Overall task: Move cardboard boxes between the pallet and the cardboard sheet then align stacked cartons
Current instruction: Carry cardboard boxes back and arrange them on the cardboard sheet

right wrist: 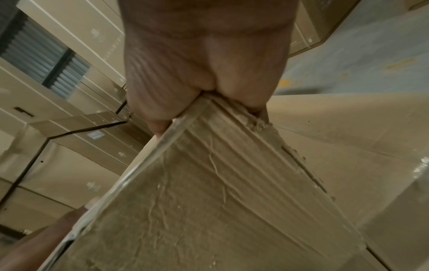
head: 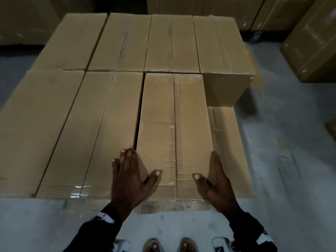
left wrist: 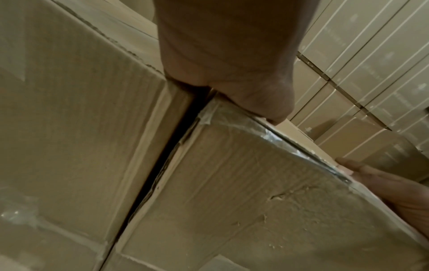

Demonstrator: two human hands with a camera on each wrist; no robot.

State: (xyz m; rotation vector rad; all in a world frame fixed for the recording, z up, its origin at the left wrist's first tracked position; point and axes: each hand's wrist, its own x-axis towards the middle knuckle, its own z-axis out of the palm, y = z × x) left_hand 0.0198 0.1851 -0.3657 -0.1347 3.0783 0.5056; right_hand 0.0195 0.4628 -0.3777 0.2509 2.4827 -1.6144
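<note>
A long taped cardboard carton (head: 172, 133) lies third from the left in the near row of the stack, with a dark gap along its left side. My left hand (head: 134, 170) rests at its near left corner, fingers straight across the gap onto the neighbouring box (head: 91, 133), thumb on the carton's top. Flat against the carton's near right edge is my right hand (head: 216, 173), thumb on top. In the left wrist view my left hand's palm (left wrist: 232, 64) presses the carton's corner (left wrist: 243, 192). The right wrist view shows my right hand's palm (right wrist: 204, 64) on the other corner (right wrist: 209, 201).
A far row of several boxes (head: 172, 42) butts against the near row. To the carton's right a box (head: 229, 142) lies one layer lower. Grey floor (head: 281, 160) runs along the right and front. More box stacks (head: 309, 42) stand behind and to the right. My feet (head: 169, 246) are close to the stack.
</note>
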